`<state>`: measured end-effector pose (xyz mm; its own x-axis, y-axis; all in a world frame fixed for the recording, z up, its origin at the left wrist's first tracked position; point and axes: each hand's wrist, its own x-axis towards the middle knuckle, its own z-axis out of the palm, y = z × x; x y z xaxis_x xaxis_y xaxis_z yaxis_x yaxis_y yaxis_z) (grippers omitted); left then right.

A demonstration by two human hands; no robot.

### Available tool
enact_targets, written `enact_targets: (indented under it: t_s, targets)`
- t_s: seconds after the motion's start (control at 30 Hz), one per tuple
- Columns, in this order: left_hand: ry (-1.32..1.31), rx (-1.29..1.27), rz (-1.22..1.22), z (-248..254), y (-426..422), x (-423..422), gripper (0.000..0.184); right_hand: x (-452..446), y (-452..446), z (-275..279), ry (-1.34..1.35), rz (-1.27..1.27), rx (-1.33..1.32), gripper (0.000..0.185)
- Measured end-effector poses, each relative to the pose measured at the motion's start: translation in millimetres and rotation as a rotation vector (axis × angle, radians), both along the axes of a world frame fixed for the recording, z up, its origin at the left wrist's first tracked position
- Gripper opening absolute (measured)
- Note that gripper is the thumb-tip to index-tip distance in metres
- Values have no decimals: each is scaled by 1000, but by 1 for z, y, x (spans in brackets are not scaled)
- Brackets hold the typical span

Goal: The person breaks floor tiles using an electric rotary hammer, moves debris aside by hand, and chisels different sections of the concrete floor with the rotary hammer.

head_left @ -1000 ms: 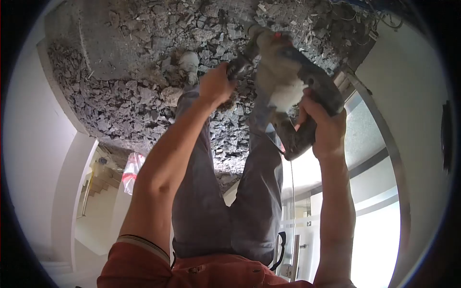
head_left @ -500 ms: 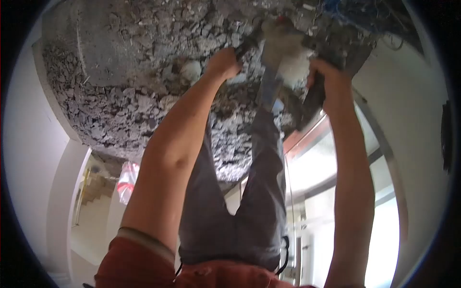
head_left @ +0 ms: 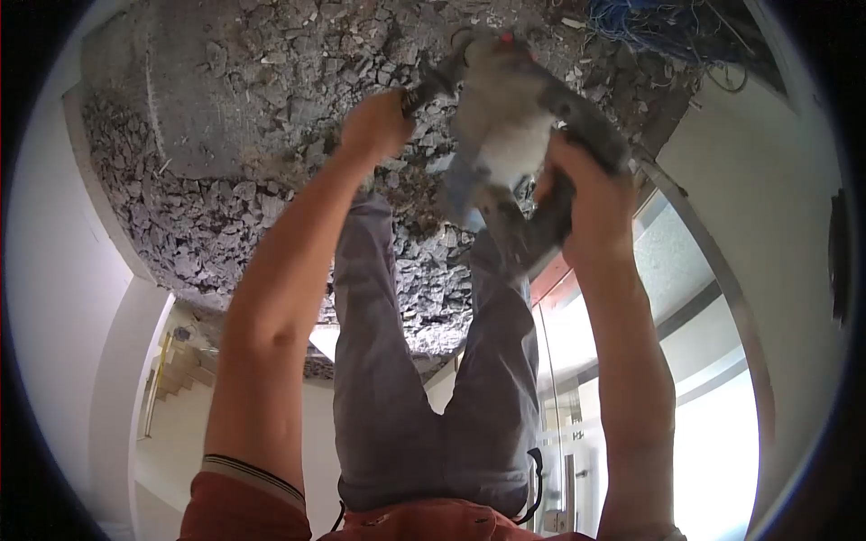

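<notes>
A dust-covered power tool (head_left: pixel 505 113), which looks like a demolition hammer, is held above the broken floor with both hands. My left hand (head_left: pixel 374 126) is closed around its dark side handle (head_left: pixel 431 87). The dark rear grip sits in my right hand (head_left: pixel 591 194), its fingers wrapped round it. Motion blurs the tool, and I cannot make out its bit. Grey rubble (head_left: pixel 225 212) of broken concrete lies under and around it. My legs in grey trousers (head_left: pixel 379 298) stand close to the tool.
A tangle of blue cord or netting (head_left: pixel 645 22) lies at the upper right. A flatter grey slab (head_left: pixel 194 108) lies at the upper left. White walls (head_left: pixel 776 207) border the rubble on both sides. Stairs (head_left: pixel 180 365) show at lower left, a bright glazed opening (head_left: pixel 713 451) at lower right.
Both hands and the tool have shifted left, and the tool's body has turned. My right hand is also lower in view. A red-and-white bag beside my left arm is no longer visible.
</notes>
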<state>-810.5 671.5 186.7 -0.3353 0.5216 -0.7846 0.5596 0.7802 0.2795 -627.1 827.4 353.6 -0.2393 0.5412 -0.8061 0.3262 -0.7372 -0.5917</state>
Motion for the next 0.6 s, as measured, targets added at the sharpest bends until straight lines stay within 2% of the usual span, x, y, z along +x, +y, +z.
enact_targets:
  t_s: [0.07,0.1,0.17,0.2,0.23,0.27,0.3,0.33,0.37,0.4,0.47,0.53,0.57,0.6]
  targets:
    - [-38,-71,-97,-25,18,-34,36,-31,11,-24,-170,-129,-147,9]
    - [-38,-66,-97,-27,23,-41,36,-40,14,-31,-136,-190,-154,10]
    - [-22,-161,-173,-34,39,-51,45,-36,32,-45,-142,-146,-152,11]
    - [-44,-191,-167,-38,27,-45,45,-29,27,-44,-182,-115,-210,11]
    - [-94,-236,-211,-44,17,-38,40,-40,24,-40,-223,-207,-155,11]
    - [-94,-228,-230,-59,29,-45,35,-41,24,-31,-200,-209,-130,11]
    - [-59,-58,-175,-48,35,-44,34,-42,28,-24,-170,-153,-89,12]
    - [-54,-80,-151,-57,27,-37,37,-41,26,-27,-148,-105,-83,13]
    - [-48,-101,-126,-68,18,-31,42,-31,27,-42,-183,-46,-67,15]
    - [-221,-252,-56,-57,23,-28,40,-15,30,-59,-114,45,-133,14]
    - [-131,-108,-117,-74,17,-24,29,-1,30,-68,-220,22,-88,17]
    - [-118,-100,-122,-75,36,-31,29,9,37,-63,-253,-54,-90,20]
    - [-207,-145,-146,-66,26,-6,28,32,42,-79,-179,-29,-175,20]
    - [-235,-309,-71,-52,37,3,39,63,34,-85,-191,-50,-193,20]
